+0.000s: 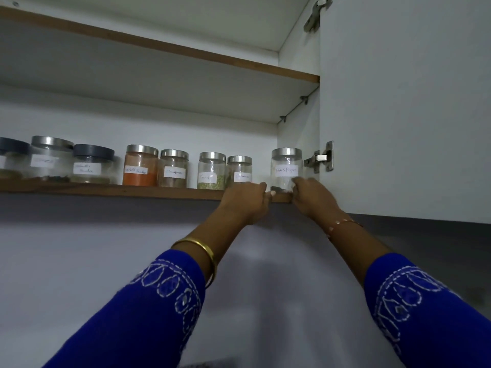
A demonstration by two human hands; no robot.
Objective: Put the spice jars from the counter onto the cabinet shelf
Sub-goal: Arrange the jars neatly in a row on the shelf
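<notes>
The black pepper jar [286,166], clear glass with a steel lid and a white label, stands at the right end of the lower cabinet shelf [132,192]. My right hand [310,195] curls its fingers round the jar's lower right side. My left hand [247,200] reaches over the shelf edge, and its fingertips hold the jar's base from the left. Several other labelled spice jars line the shelf to the left, among them an orange powder jar [140,166] and a jar of green seeds [211,171].
The open cabinet door [403,102] stands just right of the jar, with its hinge [320,157] close beside it. An upper shelf [186,53] runs overhead. A grey wall lies below the cabinet.
</notes>
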